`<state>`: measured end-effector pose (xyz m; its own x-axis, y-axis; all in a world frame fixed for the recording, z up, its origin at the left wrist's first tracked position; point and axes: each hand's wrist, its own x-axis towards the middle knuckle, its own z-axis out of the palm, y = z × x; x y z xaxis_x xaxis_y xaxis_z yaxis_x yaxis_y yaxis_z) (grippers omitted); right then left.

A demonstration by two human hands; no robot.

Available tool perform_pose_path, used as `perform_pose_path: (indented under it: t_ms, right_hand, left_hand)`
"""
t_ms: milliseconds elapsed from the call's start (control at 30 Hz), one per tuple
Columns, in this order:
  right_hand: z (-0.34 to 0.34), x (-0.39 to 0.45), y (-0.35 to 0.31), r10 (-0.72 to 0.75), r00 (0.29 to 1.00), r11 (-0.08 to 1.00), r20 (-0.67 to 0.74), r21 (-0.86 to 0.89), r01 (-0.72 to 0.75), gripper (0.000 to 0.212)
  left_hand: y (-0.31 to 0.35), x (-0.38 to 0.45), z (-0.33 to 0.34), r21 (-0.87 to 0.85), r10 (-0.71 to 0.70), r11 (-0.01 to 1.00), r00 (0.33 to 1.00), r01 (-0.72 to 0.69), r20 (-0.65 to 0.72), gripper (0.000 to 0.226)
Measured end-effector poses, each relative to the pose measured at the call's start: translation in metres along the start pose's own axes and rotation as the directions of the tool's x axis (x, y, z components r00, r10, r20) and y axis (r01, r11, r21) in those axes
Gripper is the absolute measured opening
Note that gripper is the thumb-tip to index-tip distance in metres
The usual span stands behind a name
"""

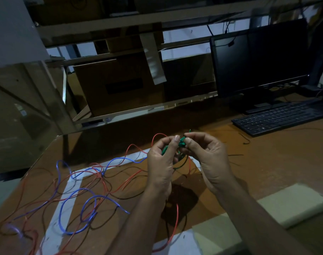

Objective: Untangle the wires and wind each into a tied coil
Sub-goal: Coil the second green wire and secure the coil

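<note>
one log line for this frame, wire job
both hands: left hand and right hand pinch green wire | red wire, blue wire: loose on table

- The green wire [181, 141] is mostly hidden between the left hand [160, 162] and right hand [210, 155]; whether it is tied cannot be told.
- Red wires [102, 181] and the blue wire [74, 199] run off the frame's edge at 7 o'clock.
- The keyboard [278, 116] and monitor [261, 57] are cut off at 3 o'clock.
- Dark wires on the table [267, 162] blur into shadow.
</note>
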<state>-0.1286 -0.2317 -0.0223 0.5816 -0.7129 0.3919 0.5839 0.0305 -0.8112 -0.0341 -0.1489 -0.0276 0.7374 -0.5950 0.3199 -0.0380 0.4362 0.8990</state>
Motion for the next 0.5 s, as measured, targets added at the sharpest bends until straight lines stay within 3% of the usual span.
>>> perform_pose_path:
  t_ms: [500]
  right_hand:
    - [-0.0027, 0.0001, 0.0017, -0.010, 1.000, 1.000, 0.018, -0.021, 0.011, 0.014]
  left_hand:
    - [-0.0003, -0.0018, -0.0004, 0.004, -0.016, 1.000, 1.000, 0.016, 0.002, 0.018]
